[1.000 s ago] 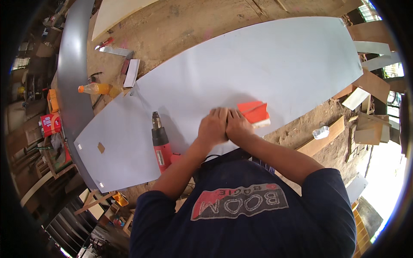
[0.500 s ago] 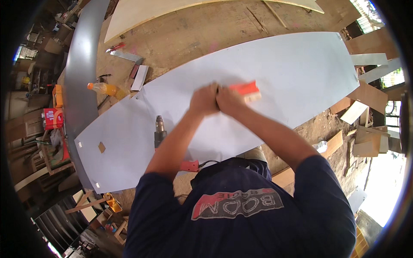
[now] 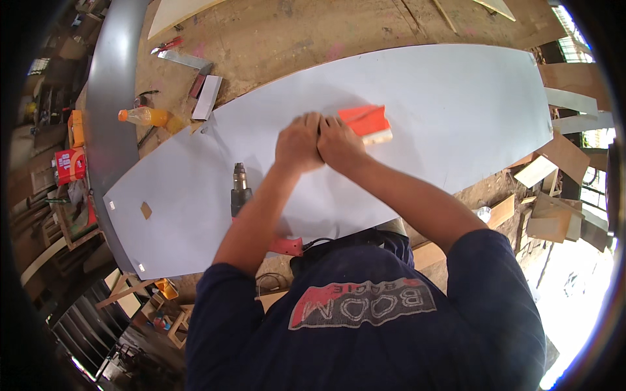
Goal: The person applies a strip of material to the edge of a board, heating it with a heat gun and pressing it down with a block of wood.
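Note:
My left hand (image 3: 298,144) and my right hand (image 3: 342,143) are pressed together, fingers curled, low over the middle of a large pale grey sheet (image 3: 443,98). What they grip, if anything, is hidden by the knuckles. Just past the right hand shows a red-orange block-like piece (image 3: 365,119) with a cream lower edge. Whether that hand touches it I cannot tell. Left of my left forearm a heat gun (image 3: 241,195) lies on the sheet, nozzle away from me; its red handle (image 3: 285,246) shows partly on the forearm's other side.
Beyond the sheet, a brown work surface (image 3: 287,39) carries an orange drink bottle (image 3: 147,117), a try square (image 3: 184,60) and a white strip (image 3: 207,98). A long glossy grey panel (image 3: 114,85) runs along the left. Wood offcuts (image 3: 554,215) lie at the right.
The whole view has shifted slightly, moving the scene up and left in the picture. My hands stay together over the sheet, and more of the red-orange piece shows beside my right hand.

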Demonstrator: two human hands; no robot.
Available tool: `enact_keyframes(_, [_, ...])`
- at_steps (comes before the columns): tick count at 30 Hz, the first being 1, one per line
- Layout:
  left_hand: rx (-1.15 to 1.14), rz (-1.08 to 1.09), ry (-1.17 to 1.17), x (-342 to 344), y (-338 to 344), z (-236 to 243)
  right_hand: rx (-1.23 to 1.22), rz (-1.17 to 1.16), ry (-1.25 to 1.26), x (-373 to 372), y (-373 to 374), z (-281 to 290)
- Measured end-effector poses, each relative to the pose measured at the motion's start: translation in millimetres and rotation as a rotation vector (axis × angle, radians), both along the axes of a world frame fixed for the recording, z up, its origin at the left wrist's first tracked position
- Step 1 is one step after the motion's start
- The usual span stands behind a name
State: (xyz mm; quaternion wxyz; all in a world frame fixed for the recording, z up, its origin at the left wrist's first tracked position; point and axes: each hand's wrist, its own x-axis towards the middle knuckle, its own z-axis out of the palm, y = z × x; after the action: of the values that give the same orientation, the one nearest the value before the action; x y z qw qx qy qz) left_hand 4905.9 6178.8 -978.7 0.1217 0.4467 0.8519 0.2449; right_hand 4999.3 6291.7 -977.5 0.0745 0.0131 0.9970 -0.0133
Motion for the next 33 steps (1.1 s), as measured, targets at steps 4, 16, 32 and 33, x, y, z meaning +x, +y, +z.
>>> enact_keyframes(4, [0.009, 0.002, 0.099, -62.0, 31.2, -4.9, 0.028, 0.004, 0.009, -67.8, 31.3, -0.5])
enact_keyframes(16, [-0.124, -0.015, -0.163, 57.4, -43.5, 17.2, -0.081, 0.089, 0.014, 61.5, -35.4, 7.2])
enact_keyframes(32, [-0.203, 0.122, 0.09, -96.7, 36.6, 9.8, 0.06, 0.088, 0.046, -117.0, 38.4, -2.9])
enact_keyframes(33, [-0.26, 0.152, 0.098, -98.3, 37.8, 11.2, 0.024, 0.076, 0.049, -120.8, 39.6, -0.5])
